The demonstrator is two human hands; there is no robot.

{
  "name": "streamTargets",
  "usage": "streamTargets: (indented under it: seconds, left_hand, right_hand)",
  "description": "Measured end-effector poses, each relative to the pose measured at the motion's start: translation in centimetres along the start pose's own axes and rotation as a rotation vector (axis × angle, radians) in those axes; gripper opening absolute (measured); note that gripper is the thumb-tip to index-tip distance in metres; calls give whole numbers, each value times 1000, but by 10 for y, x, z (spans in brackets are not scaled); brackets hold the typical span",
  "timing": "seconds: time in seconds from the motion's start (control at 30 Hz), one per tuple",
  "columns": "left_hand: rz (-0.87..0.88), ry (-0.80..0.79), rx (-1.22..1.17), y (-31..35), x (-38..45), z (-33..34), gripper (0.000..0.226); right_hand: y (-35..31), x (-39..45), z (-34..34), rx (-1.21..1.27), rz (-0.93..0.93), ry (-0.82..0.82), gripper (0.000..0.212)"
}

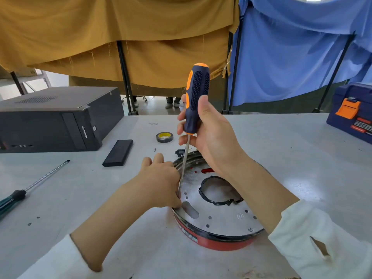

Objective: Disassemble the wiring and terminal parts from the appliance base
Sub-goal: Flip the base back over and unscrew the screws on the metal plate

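While the right hand (211, 137) is wrapped tight round the screwdriver (196, 99), its tip sits right by the left hand (161, 178), fingers curled on the rim of the appliance base (217, 236) near the table's front edge. If it slips, that thumb probably gets stabbed.

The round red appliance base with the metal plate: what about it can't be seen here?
All in the head view:
- Screwdriver tip: hidden behind the left hand at the round red appliance base rim.
- Small black part beyond the base: mostly hidden by the orange-and-black screwdriver.
- Base label: too small to read.
- Plate's right side: covered by the right forearm.
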State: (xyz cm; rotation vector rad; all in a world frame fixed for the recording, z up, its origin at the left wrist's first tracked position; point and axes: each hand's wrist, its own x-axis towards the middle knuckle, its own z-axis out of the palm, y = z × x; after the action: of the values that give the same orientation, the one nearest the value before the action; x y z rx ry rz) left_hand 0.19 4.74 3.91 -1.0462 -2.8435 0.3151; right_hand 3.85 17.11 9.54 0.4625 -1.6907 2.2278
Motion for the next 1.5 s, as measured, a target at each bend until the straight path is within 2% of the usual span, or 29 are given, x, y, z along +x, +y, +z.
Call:
streamTargets:
  seconds: [0.17, 0.23, 0.47, 0.6, 0.63, 0.73, 0.93, 1.0, 1.07, 1.13, 1.37, 1.5]
  left_hand:
    - [11, -39, -26, -2, 2, 1, 30]
    - [8, -65, -37, -3, 3, 1, 31]
    - [-28, -129, -144, -5, 5, -1, 35]
    - [-14, -136, -176, -5, 5, 0, 34]
    - [-16, -138, -184, -5, 5, 0, 33]
    - [-18, -141, -184, -4, 4, 0, 33]
    - [-37, -90, -162, -1, 3, 1, 42]
    - [-50, -94, -152, -1, 3, 1, 46]
    - [-71, -111, -166, -2, 3, 1, 60]
    - [-75, -113, -188, -4, 2, 1, 66]
    - [-119, 94, -236, -10, 1, -4, 19]
    - [-119, 280, -170, -19, 3, 2, 14]
  right_hand:
    - [1, -1, 1, 96, 6, -23, 39]
    - [2, -1, 2, 80, -2, -20, 44]
    - [4, 2, 4, -3, -14, -63, 35]
    - [4, 2, 1, 97, 52, -78, 53]
    - [4, 2, 0, 99, 60, -86, 52]
    - [6, 1, -2, -97, 16, -62, 24]
    - [6, -1, -6, -486, -87, 54, 1]
    - [7, -1, -7, -585, -145, 117, 10]
    - [7, -1, -10, -632, -173, 178, 17]
    - [6, 0, -13, -649, -188, 232, 18]
    - [-5, 2, -31, -624, -295, 444, 20]
    - [-14, 4, -48, -530, -292, 540, 22]
